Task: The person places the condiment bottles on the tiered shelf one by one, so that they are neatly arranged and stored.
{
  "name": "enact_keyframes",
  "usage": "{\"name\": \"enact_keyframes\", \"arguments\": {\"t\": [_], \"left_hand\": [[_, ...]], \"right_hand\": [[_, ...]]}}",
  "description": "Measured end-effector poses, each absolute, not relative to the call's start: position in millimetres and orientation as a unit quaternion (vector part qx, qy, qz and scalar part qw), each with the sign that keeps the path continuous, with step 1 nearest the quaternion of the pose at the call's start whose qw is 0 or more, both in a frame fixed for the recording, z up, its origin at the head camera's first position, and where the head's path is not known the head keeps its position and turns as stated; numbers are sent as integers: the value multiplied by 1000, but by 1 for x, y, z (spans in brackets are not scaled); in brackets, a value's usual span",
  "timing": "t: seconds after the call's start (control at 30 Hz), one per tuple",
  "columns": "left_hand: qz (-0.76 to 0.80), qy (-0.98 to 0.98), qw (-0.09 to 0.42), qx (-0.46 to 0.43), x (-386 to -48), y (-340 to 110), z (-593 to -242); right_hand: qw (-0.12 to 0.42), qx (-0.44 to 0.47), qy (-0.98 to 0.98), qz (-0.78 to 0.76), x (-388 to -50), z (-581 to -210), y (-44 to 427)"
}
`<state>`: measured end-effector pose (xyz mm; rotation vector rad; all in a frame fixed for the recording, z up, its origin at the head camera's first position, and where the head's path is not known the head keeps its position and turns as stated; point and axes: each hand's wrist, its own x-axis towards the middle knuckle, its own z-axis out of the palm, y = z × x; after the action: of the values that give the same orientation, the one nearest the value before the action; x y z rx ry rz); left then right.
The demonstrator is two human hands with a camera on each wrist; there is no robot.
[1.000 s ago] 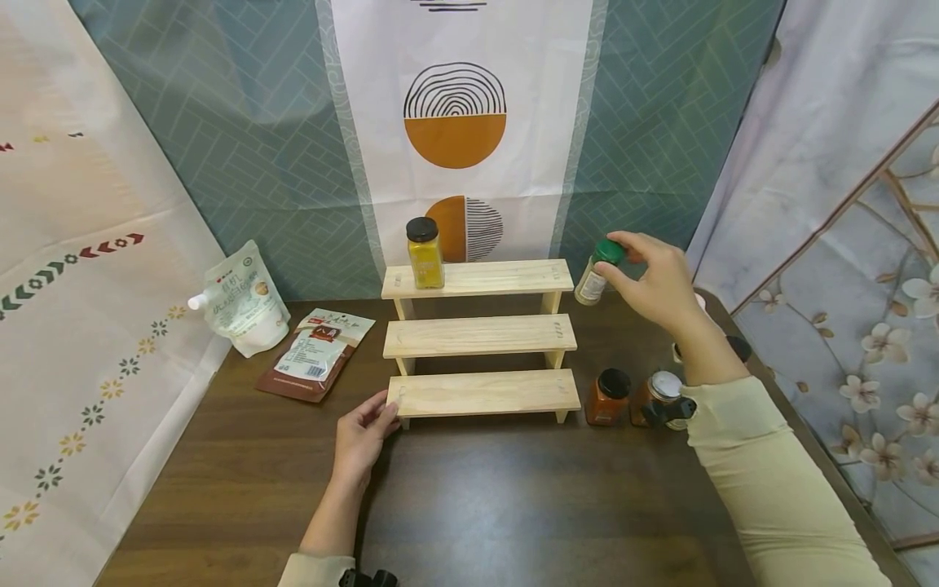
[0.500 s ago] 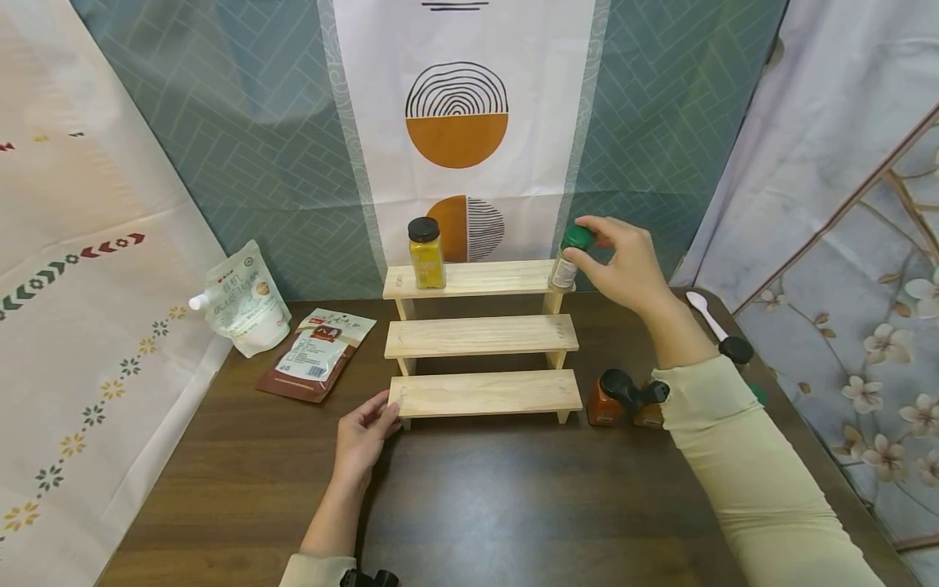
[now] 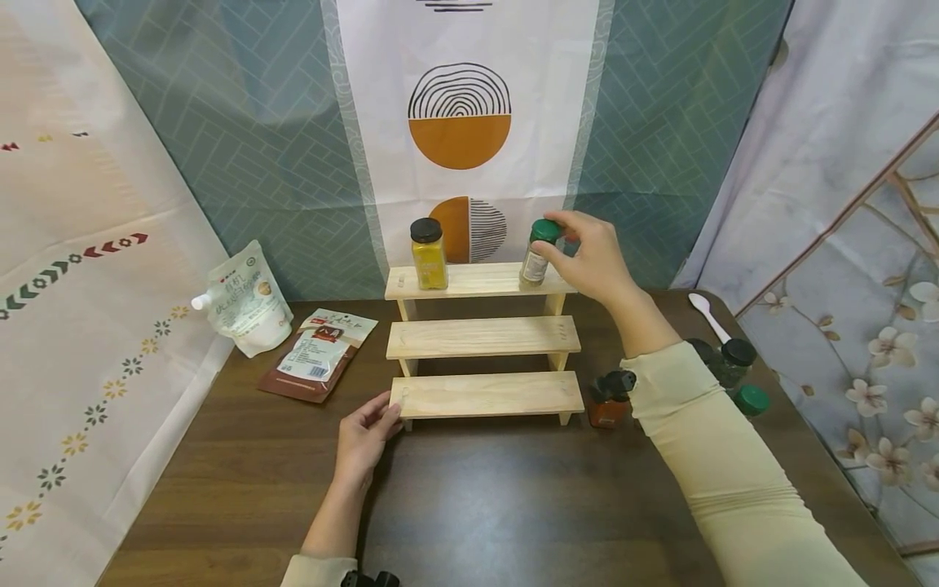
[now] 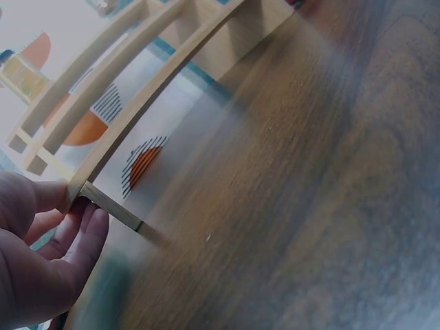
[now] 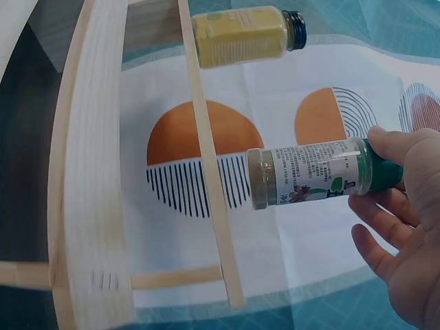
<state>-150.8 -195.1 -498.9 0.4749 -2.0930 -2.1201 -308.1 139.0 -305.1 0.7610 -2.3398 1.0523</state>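
A three-step wooden rack (image 3: 484, 335) stands on the table. My left hand (image 3: 361, 444) grips the left end of its lowest step, thumb above and fingers curled beneath, as the left wrist view shows. With thumb and fingertips my right hand (image 3: 592, 259) pinches the green cap of a spice jar (image 3: 535, 267). This jar is upright over the right part of the top step. In the right wrist view a small gap shows between the jar's base (image 5: 257, 180) and the step. A yellow spice jar (image 3: 430, 266) with a black lid stands at the top step's left end.
A spouted pouch (image 3: 252, 303) and a flat brown packet (image 3: 319, 356) lie left of the rack. To the right are a red-orange jar (image 3: 606, 412), a dark-lidded jar (image 3: 736, 359), a green lid (image 3: 751, 399) and a white spoon (image 3: 707, 316). My right forearm partly hides that area.
My right hand has carried the green-capped spice jar leftward, from beside the rack to over its top step. The left hand keeps its grip on the lowest step.
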Motion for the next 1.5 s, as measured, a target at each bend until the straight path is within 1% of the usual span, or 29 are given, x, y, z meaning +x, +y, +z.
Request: {"name": "enact_keyframes", "arguments": {"t": [0.7, 0.9, 1.17, 1.37, 1.5], "left_hand": [[-708, -688, 60, 148, -153, -198, -502], [-708, -688, 58, 149, -153, -196, -500], [-709, -686, 58, 152, -152, -194, -499], [-712, -683, 61, 148, -150, -194, -500], [-714, -682, 64, 146, -149, -195, -499]], "right_hand": [[197, 300, -852, 381, -329, -305, 86], [176, 304, -857, 377, -334, -305, 75], [153, 294, -862, 383, -337, -308, 73], [111, 273, -875, 384, -334, -309, 77], [94, 270, -870, 402, -333, -314, 83]]}}
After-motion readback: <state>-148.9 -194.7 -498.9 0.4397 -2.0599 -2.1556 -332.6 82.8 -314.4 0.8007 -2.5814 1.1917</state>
